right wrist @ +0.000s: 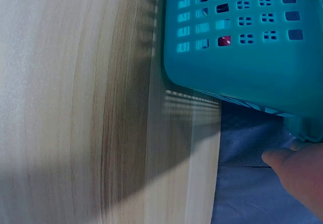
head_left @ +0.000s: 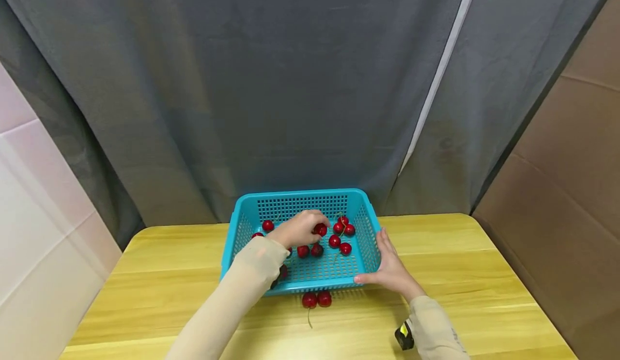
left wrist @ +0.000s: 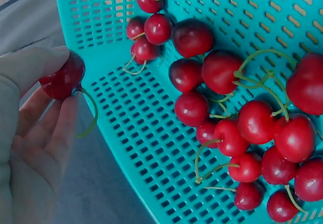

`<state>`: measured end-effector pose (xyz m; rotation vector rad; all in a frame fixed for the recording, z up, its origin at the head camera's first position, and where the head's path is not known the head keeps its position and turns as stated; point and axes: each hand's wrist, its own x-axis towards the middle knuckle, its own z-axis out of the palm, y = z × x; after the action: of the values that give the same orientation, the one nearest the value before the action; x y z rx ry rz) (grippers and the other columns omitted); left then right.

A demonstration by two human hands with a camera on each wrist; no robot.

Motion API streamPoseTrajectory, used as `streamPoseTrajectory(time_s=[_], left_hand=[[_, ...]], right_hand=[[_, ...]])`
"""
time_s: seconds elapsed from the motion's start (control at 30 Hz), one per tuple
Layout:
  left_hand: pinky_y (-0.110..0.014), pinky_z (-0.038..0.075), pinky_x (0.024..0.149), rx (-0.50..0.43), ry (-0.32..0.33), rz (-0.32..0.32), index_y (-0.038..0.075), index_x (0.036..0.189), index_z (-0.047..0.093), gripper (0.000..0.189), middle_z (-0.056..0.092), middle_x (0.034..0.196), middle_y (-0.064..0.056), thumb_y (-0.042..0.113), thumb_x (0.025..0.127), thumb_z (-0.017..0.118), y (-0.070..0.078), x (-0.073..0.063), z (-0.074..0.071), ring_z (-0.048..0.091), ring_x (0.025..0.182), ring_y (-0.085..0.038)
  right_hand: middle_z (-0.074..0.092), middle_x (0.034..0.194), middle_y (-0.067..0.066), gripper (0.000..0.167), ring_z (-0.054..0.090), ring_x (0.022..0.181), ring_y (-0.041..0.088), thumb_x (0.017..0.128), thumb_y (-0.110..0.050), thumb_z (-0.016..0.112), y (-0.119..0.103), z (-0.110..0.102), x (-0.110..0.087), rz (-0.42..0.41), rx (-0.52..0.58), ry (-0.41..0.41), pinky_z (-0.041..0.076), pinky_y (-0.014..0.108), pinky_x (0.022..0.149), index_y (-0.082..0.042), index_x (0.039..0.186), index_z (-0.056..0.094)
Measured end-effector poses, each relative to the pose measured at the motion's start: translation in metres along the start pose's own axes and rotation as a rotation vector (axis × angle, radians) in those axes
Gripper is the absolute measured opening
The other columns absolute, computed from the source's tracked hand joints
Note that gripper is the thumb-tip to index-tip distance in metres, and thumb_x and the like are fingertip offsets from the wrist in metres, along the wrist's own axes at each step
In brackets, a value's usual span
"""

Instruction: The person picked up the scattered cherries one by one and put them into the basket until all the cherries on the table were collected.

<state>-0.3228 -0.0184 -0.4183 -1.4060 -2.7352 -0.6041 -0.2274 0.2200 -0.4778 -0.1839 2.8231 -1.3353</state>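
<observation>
My left hand (head_left: 299, 230) reaches over the inside of a turquoise plastic basket (head_left: 315, 284). Between thumb and fingertips it pinches a dark red cherry (left wrist: 64, 77), whose green stem curves downward in the left wrist view. Many loose cherries (left wrist: 255, 122), some with stems, lie on the perforated basket floor. At the basket's front right corner, my right hand (head_left: 391, 271) rests spread, its thumb at the front rim and its straight fingers along the right side. In the right wrist view only part of that hand shows, below the basket's edge.
Two cherries (head_left: 324, 298) sit on the wooden table (head_left: 460, 279) just in front of the basket, one trailing a stem. A grey curtain (head_left: 290, 107) hangs behind. Panels stand at left (head_left: 43, 204) and right (head_left: 566, 188). A small black device (head_left: 404, 336) is on the right wrist.
</observation>
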Motion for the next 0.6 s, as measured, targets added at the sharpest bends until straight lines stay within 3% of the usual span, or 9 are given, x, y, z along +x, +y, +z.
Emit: streamPoseTrajectory(time_s=[0.6], left_hand=[[-0.031, 0.050, 0.081, -0.026, -0.023, -0.126, 0.006, 0.109, 0.063, 0.027, 0.061, 0.111, -0.008, 0.006, 0.082, 0.065, -0.015, 0.016, 0.000, 0.056, 0.096, -0.020]], right_hand=[[-0.008, 0.151, 0.015, 0.125, -0.003, 0.138, 0.035, 0.057, -0.037, 0.085, -0.005, 0.004, -0.004, -0.002, 0.006, 0.025, 0.013, 0.053, 0.107, 0.004, 0.143, 0.004]])
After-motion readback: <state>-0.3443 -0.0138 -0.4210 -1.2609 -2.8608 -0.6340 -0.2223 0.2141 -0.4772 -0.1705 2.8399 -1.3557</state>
